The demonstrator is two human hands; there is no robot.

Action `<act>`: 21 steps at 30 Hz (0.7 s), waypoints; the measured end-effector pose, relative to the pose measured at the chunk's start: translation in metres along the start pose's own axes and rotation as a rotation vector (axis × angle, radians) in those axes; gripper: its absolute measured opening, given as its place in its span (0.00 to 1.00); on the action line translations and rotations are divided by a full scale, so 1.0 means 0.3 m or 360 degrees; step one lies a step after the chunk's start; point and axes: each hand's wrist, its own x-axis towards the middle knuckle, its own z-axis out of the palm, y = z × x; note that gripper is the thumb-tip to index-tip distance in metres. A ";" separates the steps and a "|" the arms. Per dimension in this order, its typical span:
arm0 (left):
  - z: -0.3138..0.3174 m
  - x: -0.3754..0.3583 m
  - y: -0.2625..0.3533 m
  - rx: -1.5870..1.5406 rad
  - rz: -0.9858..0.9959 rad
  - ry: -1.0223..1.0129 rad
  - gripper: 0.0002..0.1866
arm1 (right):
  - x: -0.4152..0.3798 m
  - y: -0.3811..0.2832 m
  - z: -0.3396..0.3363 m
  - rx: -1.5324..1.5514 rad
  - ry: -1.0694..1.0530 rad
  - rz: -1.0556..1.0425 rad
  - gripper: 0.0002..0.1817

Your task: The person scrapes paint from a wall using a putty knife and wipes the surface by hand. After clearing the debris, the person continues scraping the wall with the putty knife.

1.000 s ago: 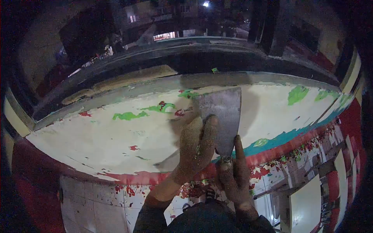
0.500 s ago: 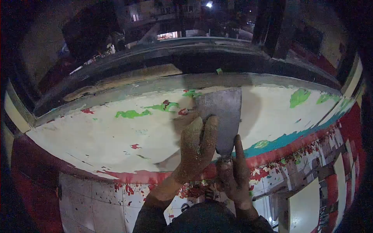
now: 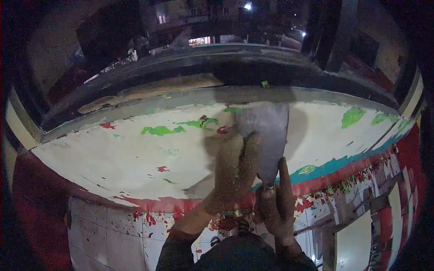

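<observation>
A wide metal scraper [image 3: 271,131] lies with its blade against the white sill [image 3: 113,153], its broad edge near the sill's grey back strip. My right hand [image 3: 275,207] is closed round the scraper's handle, one finger stretched along the blade's right side. My left hand [image 3: 237,162] presses its fingers on the left part of the blade. Patches of green paint [image 3: 162,130] and bits of red paint remain on the sill, with a red and teal band along its front edge.
Behind the sill is a dark window frame [image 3: 181,67], with lit buildings beyond the glass. Red and green paint flakes [image 3: 307,204] lie scattered on the pale tiled floor [image 3: 108,235]. Red wall surfaces stand at both sides. White and red panels are at the lower right.
The view has shifted slightly, so the sill, scraper and both hands appear a little further right. Both hands keep the same hold on the scraper.
</observation>
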 end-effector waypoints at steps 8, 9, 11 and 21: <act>-0.007 -0.010 -0.001 0.0074 0.0010 0.0046 0.09 | -0.014 -0.003 -0.002 0.0038 -0.0041 0.0018 0.34; -0.003 -0.018 -0.015 0.0135 0.0102 0.0050 0.07 | -0.010 -0.005 -0.001 -0.0007 -0.0016 0.0015 0.34; -0.009 -0.020 -0.021 0.0202 0.0197 -0.0037 0.07 | -0.036 -0.027 -0.015 0.0077 -0.0037 0.0107 0.34; -0.021 0.027 0.049 -0.0097 -0.0041 0.0034 0.11 | -0.013 0.002 0.005 0.0173 -0.0008 0.0053 0.35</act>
